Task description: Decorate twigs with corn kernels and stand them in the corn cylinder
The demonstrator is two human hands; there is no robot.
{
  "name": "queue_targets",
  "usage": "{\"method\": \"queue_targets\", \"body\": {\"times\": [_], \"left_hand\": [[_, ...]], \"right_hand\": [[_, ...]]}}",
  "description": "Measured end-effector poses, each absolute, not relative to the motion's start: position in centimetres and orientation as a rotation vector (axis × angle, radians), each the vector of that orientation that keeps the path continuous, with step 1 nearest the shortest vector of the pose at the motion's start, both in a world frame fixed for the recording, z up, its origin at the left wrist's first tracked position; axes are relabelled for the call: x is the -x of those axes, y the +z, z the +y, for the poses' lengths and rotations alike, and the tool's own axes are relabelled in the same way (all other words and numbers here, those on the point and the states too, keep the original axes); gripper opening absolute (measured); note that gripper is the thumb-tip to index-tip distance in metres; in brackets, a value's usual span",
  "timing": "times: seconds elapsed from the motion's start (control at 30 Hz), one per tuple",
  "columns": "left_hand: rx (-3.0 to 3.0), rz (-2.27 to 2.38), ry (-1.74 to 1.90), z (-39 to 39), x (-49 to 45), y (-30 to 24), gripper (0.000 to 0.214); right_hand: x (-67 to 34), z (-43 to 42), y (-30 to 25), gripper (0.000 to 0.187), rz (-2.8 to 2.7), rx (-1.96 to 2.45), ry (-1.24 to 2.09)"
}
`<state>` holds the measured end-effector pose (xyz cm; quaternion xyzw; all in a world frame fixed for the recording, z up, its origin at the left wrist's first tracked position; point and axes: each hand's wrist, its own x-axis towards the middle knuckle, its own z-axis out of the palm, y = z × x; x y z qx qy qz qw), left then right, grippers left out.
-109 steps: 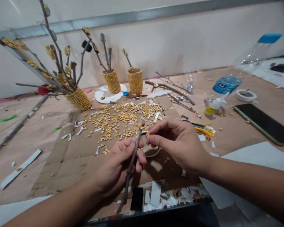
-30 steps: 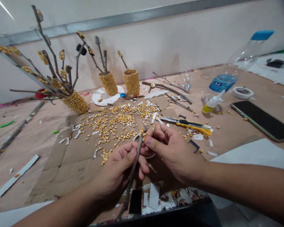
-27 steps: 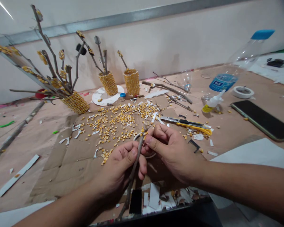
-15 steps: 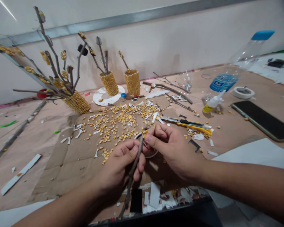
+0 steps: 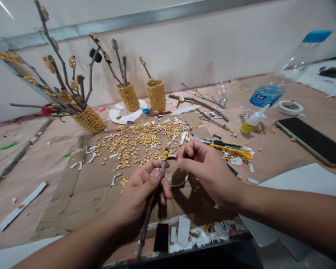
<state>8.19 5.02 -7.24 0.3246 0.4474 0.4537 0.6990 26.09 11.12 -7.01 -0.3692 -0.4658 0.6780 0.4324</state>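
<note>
My left hand [image 5: 147, 183] is closed around a thin brown twig [image 5: 146, 228], its thumb pressed along the bark. The twig slants upward, and a few yellow corn kernels [image 5: 165, 154] sit at its upper tip. Just right of that tip is my right hand [image 5: 203, 168], apart from the twig, with thumb and fingers pinched together. Whatever may be between those fingertips is hidden. Beneath the hands, a white ring [image 5: 182, 184] lies on the brown cardboard [image 5: 72, 190]. Loose corn kernels [image 5: 147, 142] are scattered beyond them.
Kernel-covered cups [image 5: 156, 96] holding twigs stand along the wall. A yellow utility knife [image 5: 232, 147], a glue bottle [image 5: 252, 122], a plastic bottle [image 5: 267, 95], a tape roll [image 5: 289, 108] and a phone [image 5: 313, 140] lie to the right. Paper scraps [image 5: 183, 229] litter the near edge.
My right hand has drawn away from the twig's tip, slightly to the right. My left hand still grips the twig, whose tip has shifted a little left.
</note>
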Motion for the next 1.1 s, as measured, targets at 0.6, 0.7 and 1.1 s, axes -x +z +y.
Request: {"method": "queue_targets", "body": {"times": [0.6, 0.7, 1.1], "left_hand": [[-0.683, 1.122, 1.098, 5.0, -7.1, -7.3, 0.032], [-0.704, 1.128, 1.089, 4.9, -6.9, -7.4, 0.035], [-0.716, 1.186, 1.062, 5.0, -7.0, -6.9, 0.033]], "right_hand": [[-29.3, 14.6, -4.5, 0.017, -2.814, 0.894, 0.819], [-29.9, 14.7, -3.8, 0.022, -2.988, 0.812, 0.93], [-29.9, 12.1, -2.5, 0.012, -3.296, 0.531, 1.128]]}}
